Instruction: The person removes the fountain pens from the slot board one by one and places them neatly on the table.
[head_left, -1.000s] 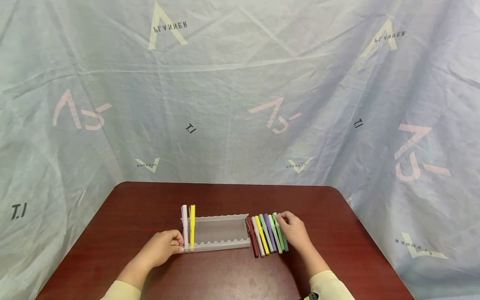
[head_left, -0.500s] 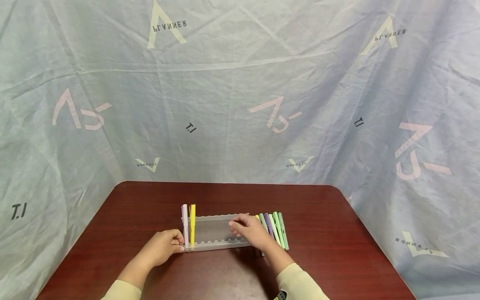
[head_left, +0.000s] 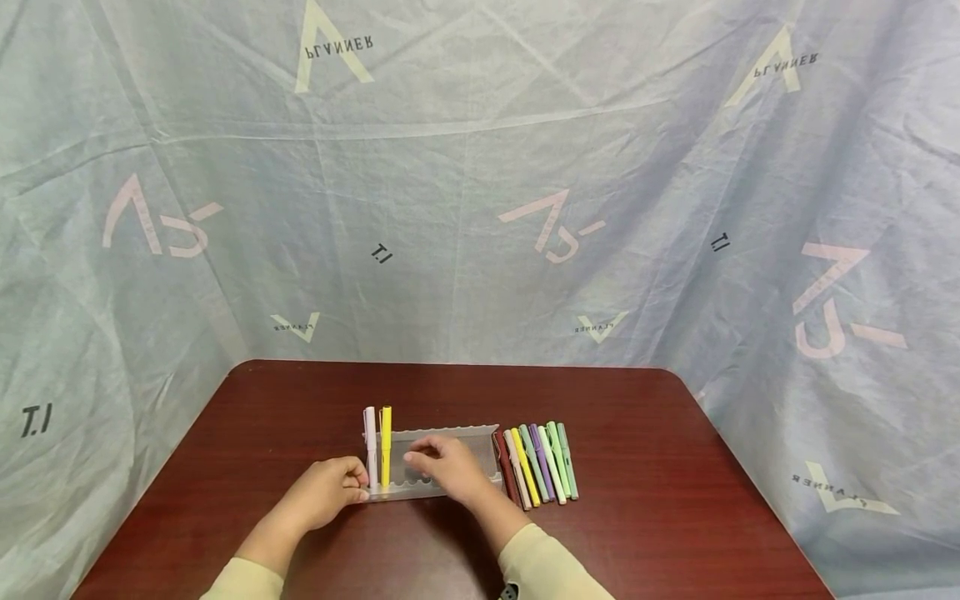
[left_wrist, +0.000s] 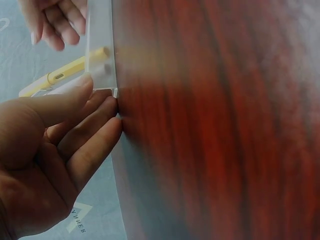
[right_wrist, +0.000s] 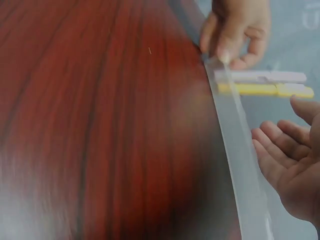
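A clear tray with scalloped edges lies on the table. Across its left end rest a pale lilac pen and a yellow pen, side by side in the notches. My left hand pinches the tray's near left corner between thumb and fingers, as the left wrist view also shows. Over the middle of the tray hovers my right hand, right of the yellow pen. Its fingers are loosely bent and hold nothing; in the right wrist view the palm is bare, beside the tray's wall.
Just right of the tray lies a row of several pens, among them a dark red pen, a yellow pen, a purple pen and green ones. Printed grey cloth hangs behind the dark red wooden table.
My right hand has moved left from the right end of the pen row, across the pens, to above the tray. The rightmost pens now lie uncovered. My left hand stays at the tray's corner.
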